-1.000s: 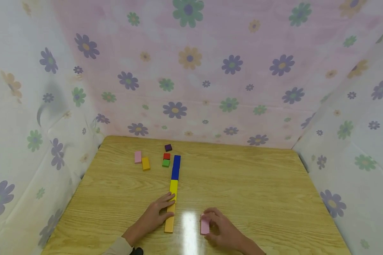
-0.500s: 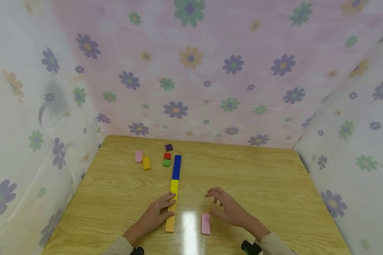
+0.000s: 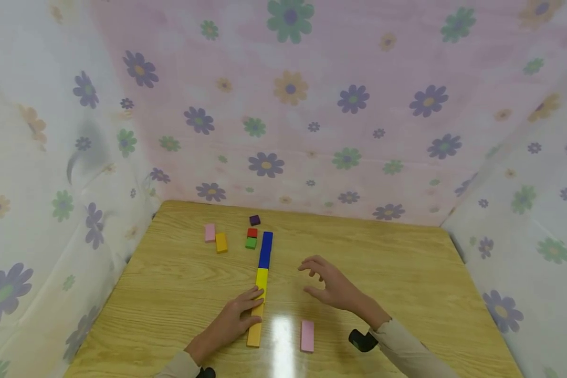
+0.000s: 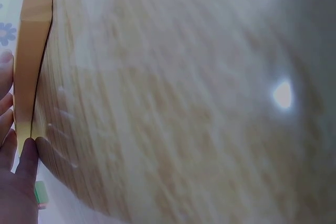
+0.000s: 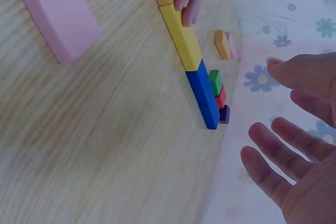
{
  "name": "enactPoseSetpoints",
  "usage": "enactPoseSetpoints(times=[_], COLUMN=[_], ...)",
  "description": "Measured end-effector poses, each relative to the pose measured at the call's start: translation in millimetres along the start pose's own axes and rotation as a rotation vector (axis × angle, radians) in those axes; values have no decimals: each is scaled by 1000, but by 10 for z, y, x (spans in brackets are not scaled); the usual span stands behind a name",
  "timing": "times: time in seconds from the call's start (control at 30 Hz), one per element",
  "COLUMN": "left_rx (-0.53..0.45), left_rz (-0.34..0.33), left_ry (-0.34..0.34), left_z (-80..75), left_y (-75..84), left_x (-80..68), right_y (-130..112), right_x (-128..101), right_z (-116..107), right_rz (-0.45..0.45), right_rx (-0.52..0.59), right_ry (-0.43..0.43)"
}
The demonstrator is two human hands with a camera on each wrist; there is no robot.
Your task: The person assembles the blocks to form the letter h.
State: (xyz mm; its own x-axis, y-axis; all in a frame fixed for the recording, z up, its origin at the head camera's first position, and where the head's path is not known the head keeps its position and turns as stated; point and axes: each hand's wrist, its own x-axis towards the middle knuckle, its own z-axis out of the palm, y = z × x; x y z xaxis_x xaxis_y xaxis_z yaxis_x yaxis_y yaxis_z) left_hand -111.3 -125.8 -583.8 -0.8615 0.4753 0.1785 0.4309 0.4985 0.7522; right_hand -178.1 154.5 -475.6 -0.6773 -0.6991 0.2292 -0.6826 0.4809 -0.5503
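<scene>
A straight row of blocks runs away from the person: an orange block nearest, then a yellow block, then blue at the far end. My left hand rests with fingers spread on the row's left side, touching the orange and yellow parts. In the left wrist view the fingertips press against the row. To the right, my right hand hovers over the table, fingers loosely spread and holding nothing. Below it, apart from the row, a pink block lies flat.
Left of the row's far end lie a green block, a red block and a dark purple block. Farther left are another pink block and another orange block. Flowered cloth encloses the wooden table.
My right hand has let go of the near pink block and moved up and away from it, over the table. My left hand has stayed on the row.
</scene>
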Motion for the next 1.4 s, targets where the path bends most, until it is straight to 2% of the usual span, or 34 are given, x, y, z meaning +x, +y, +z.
enactPoseSetpoints(times=[0.67, 0.9, 1.1, 1.4], left_rx=[-4, -8, -5, -26], left_rz=[-20, -26, -18, -3], left_ry=[-7, -18, -6, -2], left_z=[17, -21, -19, 20], left_y=[1, 45, 15, -21], left_x=[-28, -3, -5, 2], right_y=[-33, -48, -33, -30], right_x=[597, 832, 1054, 1464], right_z=[99, 170, 284, 506], right_rz=[-36, -18, -34, -38], right_rx=[17, 10, 53, 37], right_ry=[-8, -13, -25, -65])
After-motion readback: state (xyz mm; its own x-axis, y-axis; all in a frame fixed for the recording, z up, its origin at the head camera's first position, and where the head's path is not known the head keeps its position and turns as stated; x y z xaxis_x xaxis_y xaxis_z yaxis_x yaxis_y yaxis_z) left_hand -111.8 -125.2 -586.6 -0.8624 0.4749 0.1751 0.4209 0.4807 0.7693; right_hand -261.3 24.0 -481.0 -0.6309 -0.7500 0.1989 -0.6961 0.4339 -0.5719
